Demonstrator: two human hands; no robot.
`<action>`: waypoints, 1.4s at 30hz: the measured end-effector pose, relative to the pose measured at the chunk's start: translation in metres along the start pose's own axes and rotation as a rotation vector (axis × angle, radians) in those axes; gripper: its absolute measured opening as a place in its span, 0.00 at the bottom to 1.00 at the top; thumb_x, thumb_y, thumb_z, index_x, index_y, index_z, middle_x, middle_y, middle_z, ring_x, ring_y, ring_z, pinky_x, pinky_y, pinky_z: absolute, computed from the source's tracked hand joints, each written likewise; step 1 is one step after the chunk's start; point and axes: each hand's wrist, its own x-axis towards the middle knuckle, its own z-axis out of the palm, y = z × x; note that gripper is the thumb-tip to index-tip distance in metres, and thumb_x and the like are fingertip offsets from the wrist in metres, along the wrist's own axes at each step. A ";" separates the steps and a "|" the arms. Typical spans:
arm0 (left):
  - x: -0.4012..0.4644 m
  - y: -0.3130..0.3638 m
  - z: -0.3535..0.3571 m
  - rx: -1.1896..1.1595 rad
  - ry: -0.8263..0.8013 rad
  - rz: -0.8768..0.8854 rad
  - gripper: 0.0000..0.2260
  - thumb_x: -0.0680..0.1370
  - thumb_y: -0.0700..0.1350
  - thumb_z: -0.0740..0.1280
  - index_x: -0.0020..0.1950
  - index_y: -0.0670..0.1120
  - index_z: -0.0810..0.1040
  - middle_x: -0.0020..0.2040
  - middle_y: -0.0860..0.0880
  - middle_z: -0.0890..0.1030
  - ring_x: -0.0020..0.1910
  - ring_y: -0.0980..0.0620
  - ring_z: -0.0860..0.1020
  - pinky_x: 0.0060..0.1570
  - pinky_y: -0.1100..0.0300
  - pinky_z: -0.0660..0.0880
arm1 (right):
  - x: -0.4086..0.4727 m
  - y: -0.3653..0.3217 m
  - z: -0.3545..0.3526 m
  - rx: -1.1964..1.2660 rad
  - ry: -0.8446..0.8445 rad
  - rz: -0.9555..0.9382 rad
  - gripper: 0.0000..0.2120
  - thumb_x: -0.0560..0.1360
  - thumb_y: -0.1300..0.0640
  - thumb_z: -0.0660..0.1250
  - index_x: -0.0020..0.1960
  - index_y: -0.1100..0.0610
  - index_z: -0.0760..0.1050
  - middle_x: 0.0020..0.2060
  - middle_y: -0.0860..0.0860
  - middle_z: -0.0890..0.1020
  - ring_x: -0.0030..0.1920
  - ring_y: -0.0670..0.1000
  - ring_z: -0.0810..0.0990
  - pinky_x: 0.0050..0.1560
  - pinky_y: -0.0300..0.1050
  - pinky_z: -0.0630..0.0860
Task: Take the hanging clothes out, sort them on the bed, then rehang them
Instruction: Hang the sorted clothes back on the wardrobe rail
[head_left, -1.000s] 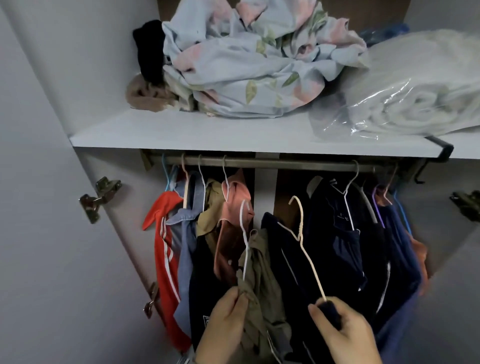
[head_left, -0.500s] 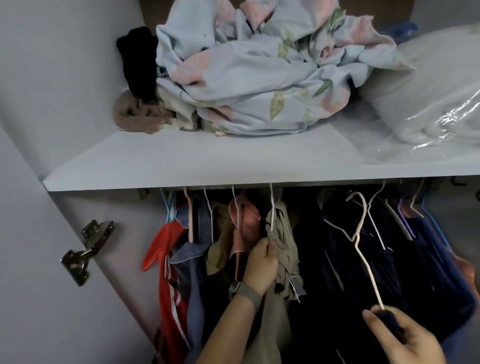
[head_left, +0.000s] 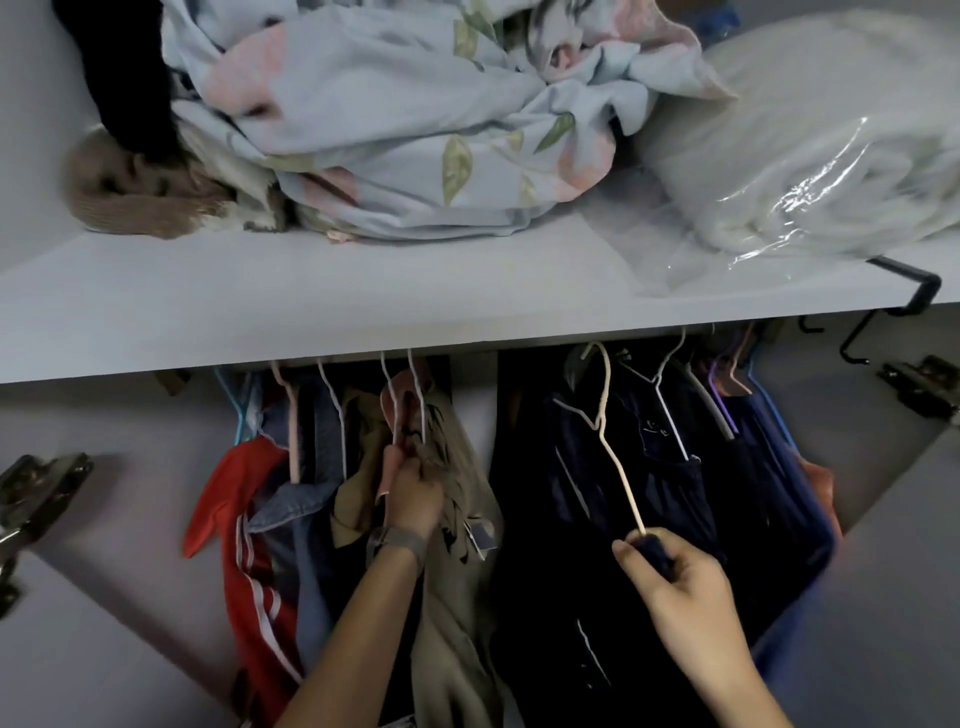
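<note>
The khaki garment (head_left: 457, 499) is gripped at its hanger neck by the left hand (head_left: 415, 493), the hook rising toward twelve o'clock. The cream hanger (head_left: 610, 447) with its navy garment (head_left: 571, 519) is pinched by the right hand (head_left: 675, 577), slanting toward eleven o'clock.

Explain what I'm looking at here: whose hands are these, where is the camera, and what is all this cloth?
There is no machine here. A person wears a wide-angle camera on the head, so you look forward and down at their own two hands inside an open wardrobe. The left hand grips the top of a khaki garment on its white hanger, up near the rail, which the shelf hides. The right hand holds a dark blue garment together with the end of a pale hanger whose hook reaches up under the shelf. More clothes hang either side, among them a red jacket. On the shelf above lie a flowered sheet and bedding in a clear plastic bag.
</note>
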 end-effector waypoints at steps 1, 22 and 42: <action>0.000 -0.001 -0.001 0.013 0.007 -0.008 0.13 0.80 0.37 0.56 0.63 0.36 0.70 0.60 0.37 0.75 0.60 0.39 0.73 0.55 0.56 0.69 | 0.002 0.000 0.001 -0.005 -0.011 0.001 0.09 0.74 0.61 0.70 0.35 0.58 0.76 0.26 0.49 0.70 0.29 0.44 0.68 0.30 0.38 0.65; -0.018 -0.047 -0.010 0.406 0.328 0.416 0.12 0.70 0.41 0.61 0.51 0.42 0.76 0.48 0.44 0.78 0.47 0.44 0.75 0.47 0.53 0.74 | 0.050 -0.007 0.041 -0.065 -0.122 -0.057 0.09 0.74 0.61 0.70 0.35 0.58 0.77 0.24 0.47 0.73 0.27 0.42 0.70 0.29 0.33 0.67; -0.004 -0.061 -0.053 0.407 0.426 0.157 0.24 0.69 0.58 0.61 0.54 0.41 0.76 0.51 0.39 0.79 0.50 0.38 0.78 0.47 0.48 0.76 | 0.052 -0.014 0.058 -0.082 -0.063 -0.111 0.11 0.74 0.59 0.69 0.35 0.60 0.75 0.23 0.49 0.71 0.26 0.43 0.69 0.28 0.37 0.66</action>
